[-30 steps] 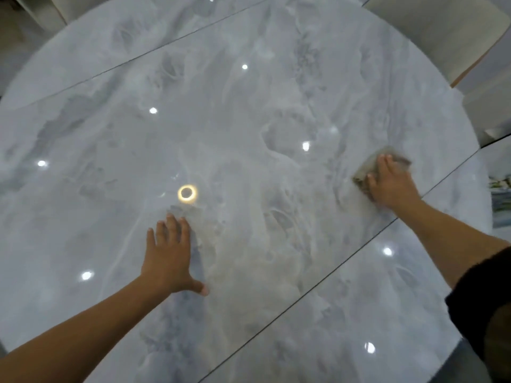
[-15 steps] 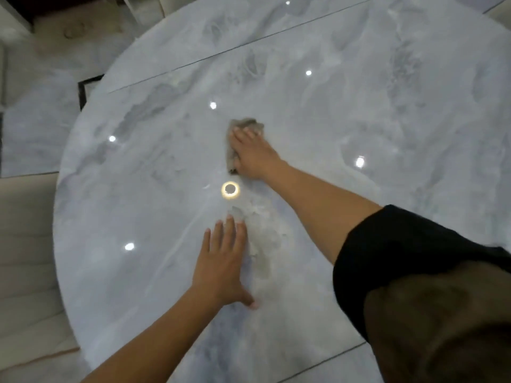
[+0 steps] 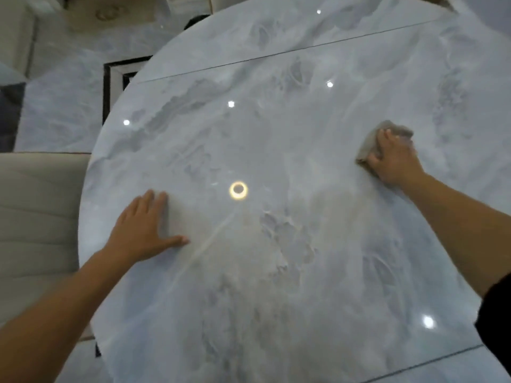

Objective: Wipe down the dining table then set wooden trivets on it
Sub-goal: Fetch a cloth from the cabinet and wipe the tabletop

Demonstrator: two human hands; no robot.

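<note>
A round, glossy grey marble dining table (image 3: 276, 272) fills the view, with thin seams across it and ceiling lights mirrored in its top. My right hand (image 3: 392, 160) presses a crumpled grey-brown cloth (image 3: 370, 145) flat on the table at the right. My left hand (image 3: 142, 230) lies flat on the table near its left edge, fingers together, thumb out, holding nothing. No wooden trivets are in view.
A beige padded chair (image 3: 36, 211) stands against the table's left edge. Beyond it lies marble floor with a dark inlay strip (image 3: 110, 84). A ring-shaped lamp reflection (image 3: 238, 190) shines between my hands.
My right hand has swept the cloth from the middle of the table, just above the ring reflection, out to the right. The left hand stays planted; the view has shifted.
</note>
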